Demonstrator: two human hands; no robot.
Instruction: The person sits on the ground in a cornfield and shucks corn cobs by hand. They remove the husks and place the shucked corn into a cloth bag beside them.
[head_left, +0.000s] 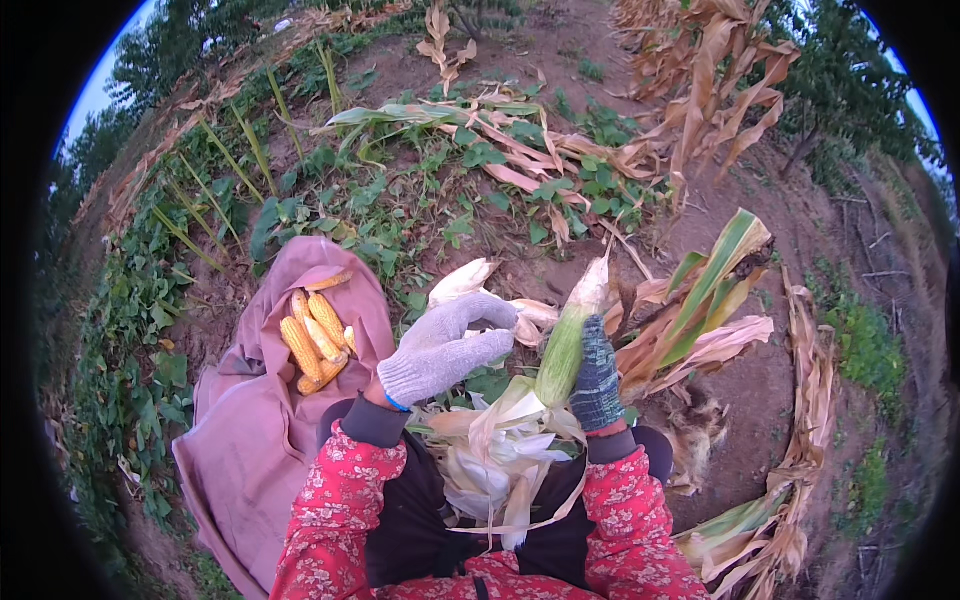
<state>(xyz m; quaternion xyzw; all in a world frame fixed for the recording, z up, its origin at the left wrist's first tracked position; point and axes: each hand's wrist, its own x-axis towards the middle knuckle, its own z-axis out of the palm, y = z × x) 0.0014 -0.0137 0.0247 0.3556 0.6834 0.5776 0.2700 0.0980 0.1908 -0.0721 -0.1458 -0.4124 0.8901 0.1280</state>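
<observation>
My right hand (598, 375), in a dark green-grey knit glove, grips an ear of corn (562, 352) still wrapped in green husk. The ear tilts up and to the right, its pale dry tip pointing away from me. To its left, my left hand (451, 346) wears a light grey knit glove; thumb and fingers curve with a gap between them, and I see nothing held there. Loose pale husks (495, 457) lie heaped between my legs, below the ear. Several bare yellow corn cobs (319, 337) rest in an opened pinkish-brown cloth sack (255, 457) at my left.
More pale husked ears or husks (465, 281) lie on the soil beyond my left hand. A dry corn stalk with leaves (697, 300) stands at right. Cut stubble stalks (232, 157) jut up at upper left among green vines (360, 217). Dry stalks (802, 420) line the right side.
</observation>
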